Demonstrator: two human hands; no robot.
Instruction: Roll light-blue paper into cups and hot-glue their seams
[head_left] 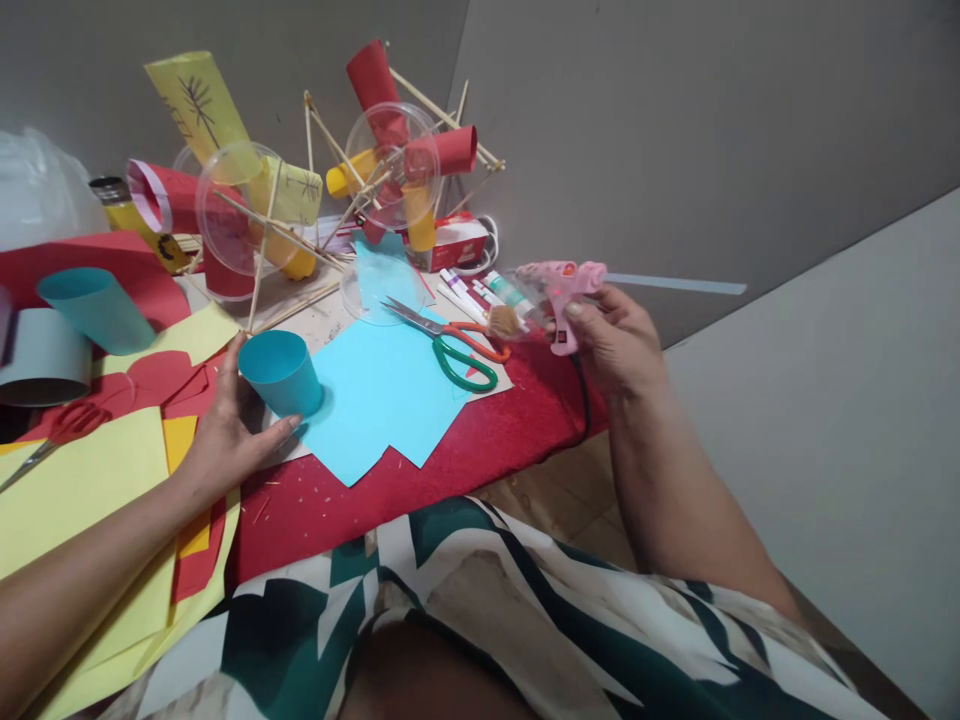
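My left hand (236,425) curves round a short blue paper tube (281,375), its fingers along the left side and its thumb at the base. The tube stands upright by the edge of a light blue paper sheet (367,400). In my right hand (619,335) is a pink hot glue gun (568,290), raised at the table's right edge with its nozzle toward the left. A long pale glue stick (675,284) sticks out of its back, and a dark cord hangs below. Scissors (450,340) with green and orange handles lie on the blue sheet, between my hands.
Models of sticks, clear plastic discs (238,210) and red and yellow paper tubes (441,150) stand at the back. Markers (469,295) lie near the glue gun. Another blue tube (97,308), red-handled scissors (60,430) and yellow sheets (82,540) are at left on the red-covered table (517,415).
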